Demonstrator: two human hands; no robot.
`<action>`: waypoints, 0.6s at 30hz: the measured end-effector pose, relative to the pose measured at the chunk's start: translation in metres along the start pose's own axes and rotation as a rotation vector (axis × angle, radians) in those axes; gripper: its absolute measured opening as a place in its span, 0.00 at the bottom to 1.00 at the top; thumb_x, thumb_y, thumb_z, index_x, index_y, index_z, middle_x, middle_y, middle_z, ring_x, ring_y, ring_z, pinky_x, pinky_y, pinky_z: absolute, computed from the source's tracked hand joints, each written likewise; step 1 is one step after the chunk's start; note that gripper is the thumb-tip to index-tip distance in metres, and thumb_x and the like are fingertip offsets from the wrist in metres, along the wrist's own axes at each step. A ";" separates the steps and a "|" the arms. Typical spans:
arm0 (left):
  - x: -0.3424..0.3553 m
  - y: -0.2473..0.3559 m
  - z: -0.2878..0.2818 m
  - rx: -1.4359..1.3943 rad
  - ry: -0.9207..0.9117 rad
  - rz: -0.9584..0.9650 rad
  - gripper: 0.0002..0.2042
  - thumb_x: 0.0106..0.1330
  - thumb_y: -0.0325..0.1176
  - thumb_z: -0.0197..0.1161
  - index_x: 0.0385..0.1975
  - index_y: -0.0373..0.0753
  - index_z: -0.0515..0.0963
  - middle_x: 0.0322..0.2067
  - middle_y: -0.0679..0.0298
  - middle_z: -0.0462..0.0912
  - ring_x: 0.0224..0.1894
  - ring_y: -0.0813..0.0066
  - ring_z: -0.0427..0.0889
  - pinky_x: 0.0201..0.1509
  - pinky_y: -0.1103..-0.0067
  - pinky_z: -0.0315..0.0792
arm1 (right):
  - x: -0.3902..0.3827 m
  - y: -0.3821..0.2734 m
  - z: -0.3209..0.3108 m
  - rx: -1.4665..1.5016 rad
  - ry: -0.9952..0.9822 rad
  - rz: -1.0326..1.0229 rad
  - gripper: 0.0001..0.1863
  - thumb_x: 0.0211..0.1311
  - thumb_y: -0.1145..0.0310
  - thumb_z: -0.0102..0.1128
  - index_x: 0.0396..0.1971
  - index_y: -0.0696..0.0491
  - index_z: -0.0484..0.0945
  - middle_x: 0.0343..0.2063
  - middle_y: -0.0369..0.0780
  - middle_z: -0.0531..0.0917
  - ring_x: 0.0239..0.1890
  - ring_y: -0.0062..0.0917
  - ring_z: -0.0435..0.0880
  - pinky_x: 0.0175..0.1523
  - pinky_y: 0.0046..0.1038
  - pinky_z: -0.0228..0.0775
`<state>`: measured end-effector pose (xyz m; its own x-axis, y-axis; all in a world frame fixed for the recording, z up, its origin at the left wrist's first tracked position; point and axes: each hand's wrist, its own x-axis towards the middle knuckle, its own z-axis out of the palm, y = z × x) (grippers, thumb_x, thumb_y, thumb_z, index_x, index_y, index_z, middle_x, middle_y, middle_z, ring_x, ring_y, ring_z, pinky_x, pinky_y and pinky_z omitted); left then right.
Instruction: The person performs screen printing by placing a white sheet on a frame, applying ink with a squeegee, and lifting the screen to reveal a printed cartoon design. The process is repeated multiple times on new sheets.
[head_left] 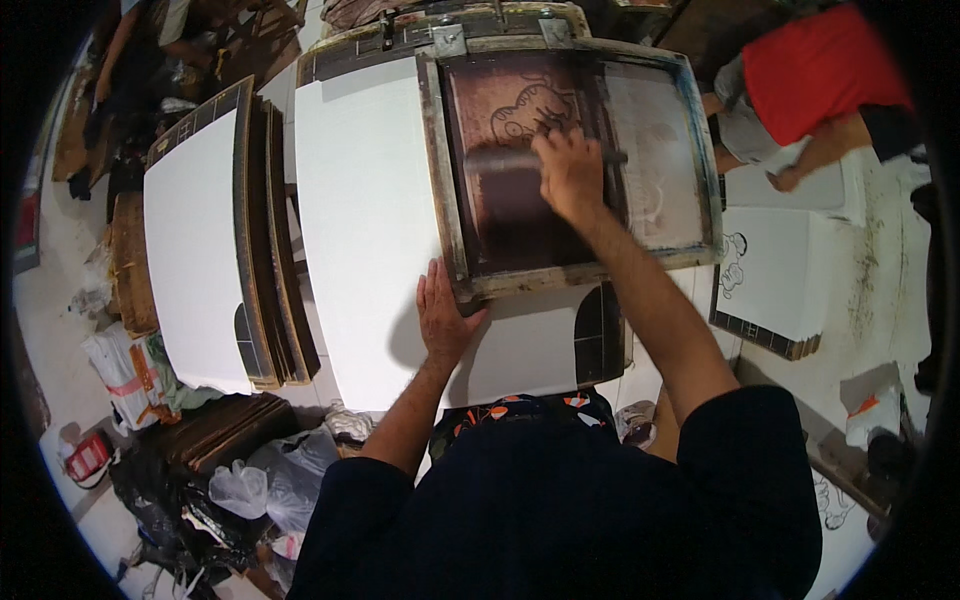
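A wooden-framed printing screen (437,170) lies over white fabric (365,200) stretched on a board. Its mesh is dark maroon, with a cartoon animal outline (530,108) showing near the top. My right hand (572,175) is closed around a squeegee (498,158), a dark bar lying crosswise on the mesh and slightly blurred. Dark ink covers the area below the bar. At the screen's lower left corner my left hand (443,312) rests with fingers stretched out, against the frame and on the fabric. Metal hinge clamps (448,40) sit along the frame's far edge.
Stacked boards with white fabric (195,240) stand to the left. Another stack (770,270) on the right bears a printed cartoon outline. Plastic bags (285,480) lie at lower left. A person in a red shirt (825,75) is at the upper right.
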<state>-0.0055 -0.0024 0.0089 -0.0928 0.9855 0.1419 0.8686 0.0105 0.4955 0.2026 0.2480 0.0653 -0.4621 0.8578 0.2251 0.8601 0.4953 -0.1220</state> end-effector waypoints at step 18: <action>0.009 0.011 0.011 -0.587 0.051 -0.204 0.52 0.57 0.27 0.80 0.78 0.27 0.49 0.67 0.40 0.74 0.69 0.54 0.75 0.78 0.55 0.57 | -0.120 -0.045 -0.055 0.123 0.060 0.051 0.17 0.53 0.69 0.73 0.44 0.46 0.83 0.38 0.36 0.83 0.49 0.36 0.80 0.59 0.43 0.63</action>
<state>0.0084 0.0080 0.0064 -0.2647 0.9639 0.0282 0.4198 0.0888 0.9033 0.2311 0.1155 0.0970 -0.4013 0.8746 0.2722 0.8476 0.4672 -0.2515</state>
